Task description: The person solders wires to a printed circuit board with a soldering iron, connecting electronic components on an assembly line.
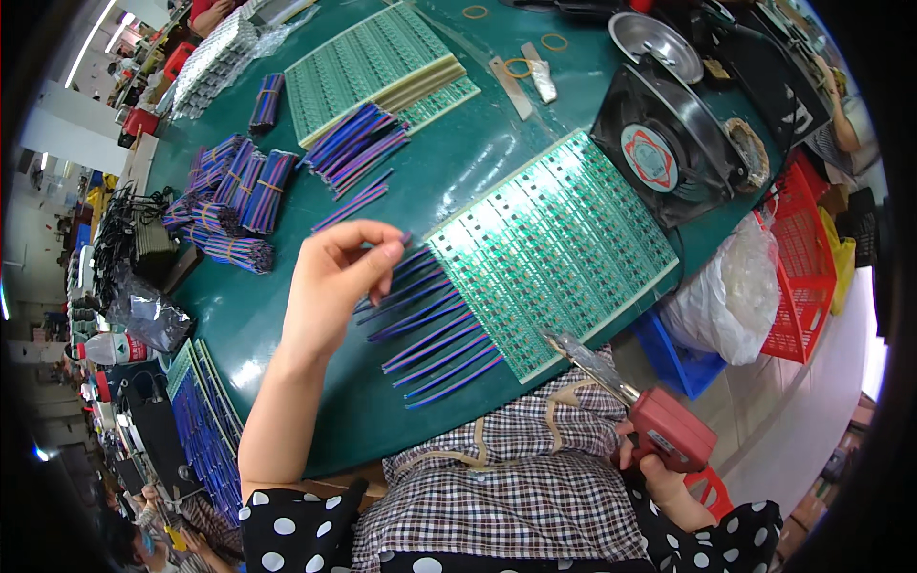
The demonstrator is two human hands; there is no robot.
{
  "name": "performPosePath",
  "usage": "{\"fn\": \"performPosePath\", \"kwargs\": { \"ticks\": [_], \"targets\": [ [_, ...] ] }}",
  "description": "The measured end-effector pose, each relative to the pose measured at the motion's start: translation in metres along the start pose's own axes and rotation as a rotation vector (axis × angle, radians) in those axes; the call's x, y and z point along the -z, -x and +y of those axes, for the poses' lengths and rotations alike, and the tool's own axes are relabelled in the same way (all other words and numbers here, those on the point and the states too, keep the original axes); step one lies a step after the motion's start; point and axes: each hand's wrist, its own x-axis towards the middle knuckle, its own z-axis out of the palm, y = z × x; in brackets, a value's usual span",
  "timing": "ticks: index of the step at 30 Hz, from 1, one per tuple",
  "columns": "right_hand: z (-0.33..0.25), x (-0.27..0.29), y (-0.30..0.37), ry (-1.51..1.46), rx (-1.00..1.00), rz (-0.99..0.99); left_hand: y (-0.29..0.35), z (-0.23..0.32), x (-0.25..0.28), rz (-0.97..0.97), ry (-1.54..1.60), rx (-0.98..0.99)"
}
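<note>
My left hand (330, 277) is closed in a pinch, thumb against forefinger, beside the left edge of a green circuit board panel (564, 248). A short dark purple-blue end of a wire shows at the fingertips; the rest of it is hidden by the hand. Several blue-and-purple wires (444, 358) stick out side by side from the panel's lower left edge. In my right hand (659, 473), at the lower right, is a red soldering gun (673, 430). Its metal barrel points up and left, with the tip over the panel's near right part.
Bundled wires (229, 196) and loose wires (353, 143) lie left of a stack of circuit panels (373, 67). A black fan (659, 158) and a metal bowl (654, 46) stand at the right. Wired panels (205, 430) sit at the left; a red crate (798, 267) is beyond the table's right edge.
</note>
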Motion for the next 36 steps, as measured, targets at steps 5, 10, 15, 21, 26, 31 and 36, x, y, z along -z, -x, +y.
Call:
{"fn": "performPosePath", "kwargs": {
  "ticks": [5, 10, 15, 21, 26, 31, 36],
  "targets": [
    [-0.018, -0.004, 0.001, -0.010, -0.077, 0.035, 0.064, 0.008, -0.053, -0.238, -0.427, -0.186],
    [-0.023, -0.004, 0.002, 0.263, -0.071, -0.015, 0.082, -0.032, -0.074, -0.140, -1.104, -0.926],
    [-0.006, 0.005, 0.007, 0.856, 0.165, -0.035, 0.086, -0.044, -0.080, -0.063, -1.335, -1.084],
    [-0.011, 0.002, -0.001, 0.567, 0.126, -0.077, 0.085, -0.046, -0.081, -0.052, -1.365, -1.083],
    [-0.006, 0.003, -0.004, 0.562, 0.109, -0.093, 0.086, -0.046, -0.082, -0.047, -1.372, -1.075],
    [-0.004, 0.003, -0.006, 0.480, 0.127, -0.131, 0.087, -0.047, -0.081, -0.051, -1.384, -1.078],
    [-0.008, 0.000, -0.007, 0.508, 0.116, -0.134, 0.087, -0.048, -0.082, -0.059, -1.409, -1.084]
  ]
}}
